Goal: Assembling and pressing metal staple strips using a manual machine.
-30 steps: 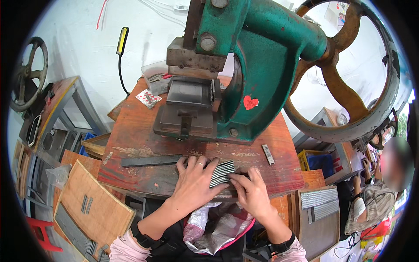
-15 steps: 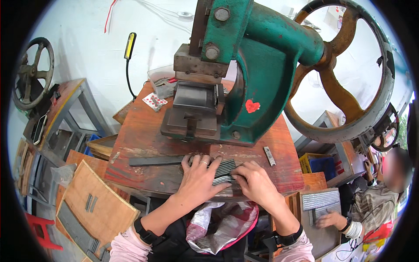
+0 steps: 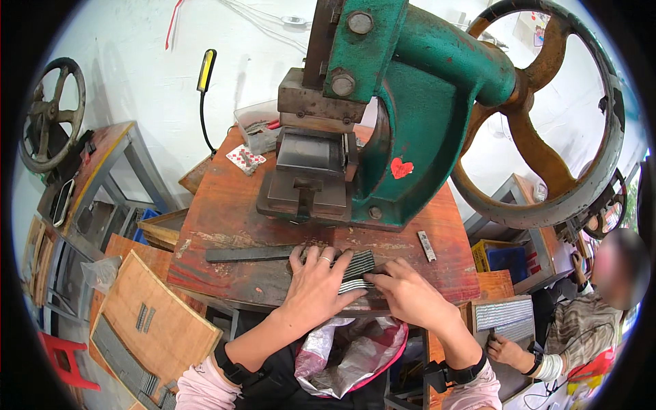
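Perhaps half-curled, right hand (image 3: 408,290) beside strips (image 3: 359,265)

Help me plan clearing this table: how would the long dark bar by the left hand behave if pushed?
The bar looks straight, so probably stiff. Lying flat on the table, it would likely slide, not roll.

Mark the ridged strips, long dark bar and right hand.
Ridged strips (image 3: 359,264), head view: exposed grooved top.
Long dark bar (image 3: 247,254), head view: middle of visible top.
Right hand (image 3: 414,294), head view: back of hand.

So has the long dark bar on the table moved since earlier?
No, the long dark bar shows no visible shift against the green press.
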A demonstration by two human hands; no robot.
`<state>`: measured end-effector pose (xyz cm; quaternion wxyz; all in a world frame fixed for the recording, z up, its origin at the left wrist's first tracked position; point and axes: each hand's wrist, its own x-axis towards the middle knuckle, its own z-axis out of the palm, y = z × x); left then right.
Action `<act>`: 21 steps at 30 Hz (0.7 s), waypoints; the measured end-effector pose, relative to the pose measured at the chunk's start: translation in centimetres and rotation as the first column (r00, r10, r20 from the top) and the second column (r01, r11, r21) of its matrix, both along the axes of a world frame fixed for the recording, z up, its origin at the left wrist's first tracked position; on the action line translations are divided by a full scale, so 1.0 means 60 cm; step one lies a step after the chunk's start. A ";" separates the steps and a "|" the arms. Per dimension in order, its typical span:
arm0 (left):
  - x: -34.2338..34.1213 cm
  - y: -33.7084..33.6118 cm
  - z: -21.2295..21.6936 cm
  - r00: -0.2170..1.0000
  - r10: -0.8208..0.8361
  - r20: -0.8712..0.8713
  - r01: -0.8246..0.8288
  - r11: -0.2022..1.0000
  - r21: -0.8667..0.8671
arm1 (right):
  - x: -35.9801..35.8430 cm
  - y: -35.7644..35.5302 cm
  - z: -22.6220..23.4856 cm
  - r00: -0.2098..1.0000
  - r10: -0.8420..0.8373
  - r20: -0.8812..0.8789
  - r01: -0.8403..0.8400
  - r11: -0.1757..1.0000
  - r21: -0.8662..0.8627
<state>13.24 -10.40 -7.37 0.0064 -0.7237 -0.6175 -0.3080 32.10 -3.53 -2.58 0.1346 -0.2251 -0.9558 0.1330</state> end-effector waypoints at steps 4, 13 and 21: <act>-0.001 -0.001 -0.001 1.000 0.013 0.007 -0.013 1.000 0.008 | 0.003 -0.012 -0.004 1.000 -0.025 -0.008 0.025 1.000 -0.014; 0.001 0.002 -0.006 1.000 0.003 0.009 -0.003 1.000 0.000 | 0.001 -0.009 -0.042 0.950 -0.162 -0.268 0.130 0.983 -0.134; 0.000 0.003 -0.009 1.000 0.018 0.015 -0.018 1.000 -0.003 | 0.003 -0.011 -0.064 0.899 -0.242 -0.365 0.252 0.968 -0.022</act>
